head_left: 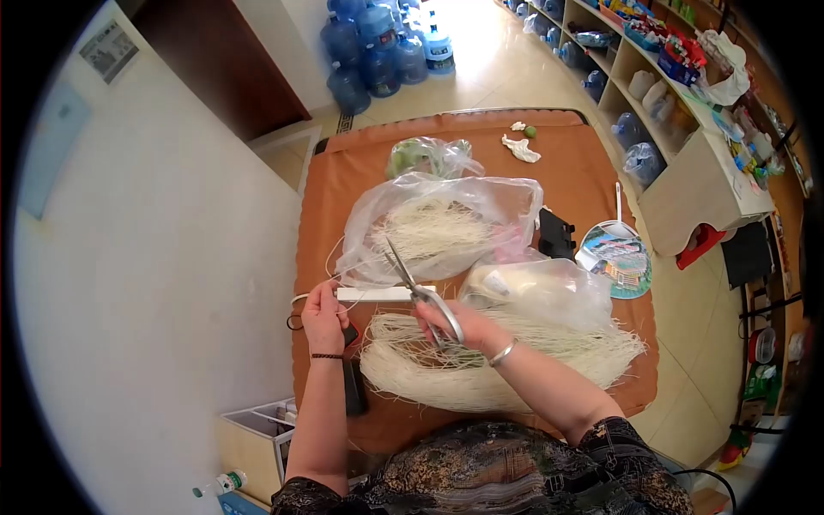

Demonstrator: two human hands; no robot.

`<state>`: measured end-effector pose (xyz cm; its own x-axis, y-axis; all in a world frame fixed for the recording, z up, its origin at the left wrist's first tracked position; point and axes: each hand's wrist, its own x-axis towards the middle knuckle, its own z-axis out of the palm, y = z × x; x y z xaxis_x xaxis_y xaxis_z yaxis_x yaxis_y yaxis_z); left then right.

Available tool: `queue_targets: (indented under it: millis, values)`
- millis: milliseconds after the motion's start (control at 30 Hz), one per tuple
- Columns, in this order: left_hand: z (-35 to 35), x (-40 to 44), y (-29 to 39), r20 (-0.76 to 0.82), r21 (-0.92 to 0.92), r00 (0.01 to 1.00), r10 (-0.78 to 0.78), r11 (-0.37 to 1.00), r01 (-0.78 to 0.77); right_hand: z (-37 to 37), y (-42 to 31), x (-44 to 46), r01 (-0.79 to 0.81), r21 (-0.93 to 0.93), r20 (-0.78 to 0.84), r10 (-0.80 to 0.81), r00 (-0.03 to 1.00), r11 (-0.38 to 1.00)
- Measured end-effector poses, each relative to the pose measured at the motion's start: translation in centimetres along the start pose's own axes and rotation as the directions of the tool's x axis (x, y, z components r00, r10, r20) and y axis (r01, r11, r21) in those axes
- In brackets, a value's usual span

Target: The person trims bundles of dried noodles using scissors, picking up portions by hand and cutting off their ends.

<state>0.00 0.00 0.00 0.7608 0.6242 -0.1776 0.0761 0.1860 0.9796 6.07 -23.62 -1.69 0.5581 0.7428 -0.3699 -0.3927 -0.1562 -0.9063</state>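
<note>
My right hand (436,319) is closed on the handles of metal scissors (416,283), whose blades point up and to the left, slightly apart. To the left, my left hand (324,306) pinches a thin pale strand, with a white strip (373,294) lying just to its right. A long bundle of pale strands (446,378) stretches across the table below my right hand. Beyond the scissors, a clear plastic bag (506,197) holds more pale strands (433,227). Another clear bag (549,287) rests on the right end of the long bundle.
The brown-covered table (360,163) also holds a bag with green contents (429,157), crumpled tissue (520,148), a black object (556,234) and a round fan (615,257). A wall (172,257) stands at the left. Blue water bottles (378,51) and shelves (652,112) are beyond.
</note>
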Motion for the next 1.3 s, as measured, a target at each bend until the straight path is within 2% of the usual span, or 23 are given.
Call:
queue_targets:
  millis: [67, 100, 167, 200, 233, 300, 367, 433, 533, 667, 733, 767, 833, 867, 933, 1100, 1167, 1267, 1300]
  values:
    - [-0.9, -1.4, 0.0, 0.024, 0.004, 0.999, -0.043, 0.999, 0.043, 1.1, 0.7, -0.6, 0.017, 0.029, 0.01, -0.018, 1.0, 0.999]
    - [1.4, 2.0, -1.9, 0.03, -0.048, 0.999, -0.016, 0.999, 0.017, -1.8, 0.3, 2.2, 0.033, -0.027, 0.0, -0.033, 0.999, 0.999]
    - [2.3, 1.9, -1.9, 0.032, 0.049, 0.995, -0.093, 0.995, 0.091, -1.5, 0.6, 1.9, -0.008, 0.024, -0.067, 0.009, 0.998, 1.0]
    - [2.7, 1.9, -2.1, 0.034, 0.044, 0.996, -0.081, 0.996, 0.08, -1.4, 0.7, 2.0, -0.033, 0.15, -0.086, 0.047, 0.995, 0.988]
    - [3.1, 1.9, -2.3, 0.028, 0.036, 0.996, -0.088, 0.996, 0.087, -1.8, 0.7, 1.9, -0.043, 0.143, -0.084, 0.056, 0.995, 0.989]
    - [3.6, 2.4, -2.2, 0.045, 0.06, 0.99, -0.137, 0.989, 0.134, -2.4, 0.3, 2.1, -0.122, 0.268, -0.132, 0.162, 0.978, 0.956]
    - [3.4, 3.0, -2.8, 0.038, 0.067, 0.989, -0.144, 0.988, 0.141, -2.2, -0.3, 2.1, -0.129, 0.301, -0.12, 0.172, 0.978, 0.945]
    - [3.4, 3.4, -3.7, 0.057, 0.203, 0.995, -0.086, 0.977, 0.073, -2.2, -0.1, 2.4, -0.159, 0.284, -0.152, 0.208, 0.966, 0.945]
    - [3.4, 3.0, -4.8, 0.056, 0.292, 0.998, 0.001, 0.956, -0.017, -1.7, 0.1, 2.7, -0.18, 0.256, -0.183, 0.23, 0.956, 0.95]
    - [3.4, 2.1, -4.1, 0.006, 0.367, 0.999, 0.035, 0.93, -0.035, -1.5, -0.2, 2.4, -0.182, 0.227, -0.165, 0.222, 0.961, 0.957]
    - [3.1, 1.6, -4.1, -0.013, 0.354, 1.0, 0.009, 0.935, -0.003, -1.6, -0.3, 1.7, -0.158, 0.05, -0.187, 0.164, 0.968, 0.986]
    - [3.0, 1.6, -4.5, -0.013, 0.354, 1.0, 0.01, 0.935, -0.004, -1.6, -0.1, 1.6, -0.157, 0.049, -0.187, 0.163, 0.969, 0.986]
    - [3.1, 1.5, -4.9, 0.006, 0.262, 0.994, -0.112, 0.959, 0.106, -1.9, 0.2, 1.4, -0.164, 0.025, -0.224, 0.165, 0.961, 0.986]
    - [3.1, 1.3, -5.0, 0.007, 0.264, 0.994, -0.109, 0.959, 0.104, -2.1, 0.3, 1.4, -0.161, 0.026, -0.224, 0.163, 0.961, 0.987]
    - [4.1, 0.2, -3.9, 0.041, 0.074, 0.958, -0.285, 0.957, 0.281, -2.5, 0.2, 1.7, -0.103, 0.188, -0.194, 0.139, 0.971, 0.977]
    - [7.8, 3.1, -4.3, 0.152, 0.005, 0.946, -0.287, 0.957, 0.29, -2.8, -1.0, -0.2, -0.062, 0.224, -0.26, 0.121, 0.958, 0.973]
    - [9.6, 6.6, -5.5, 0.121, -0.068, 0.97, -0.213, 0.973, 0.222, -3.1, -0.9, -2.1, -0.056, 0.254, -0.263, 0.125, 0.957, 0.965]
    - [10.1, 13.6, -8.6, 0.2, -0.12, 0.958, -0.204, 0.966, 0.23, -3.0, 0.0, -6.0, -0.009, 0.266, -0.257, 0.08, 0.963, 0.964]
    - [9.7, 16.2, -9.4, 0.177, 0.322, 0.965, -0.193, 0.938, 0.129, -2.9, 0.2, -7.5, -0.01, 0.269, -0.266, 0.084, 0.96, 0.963]
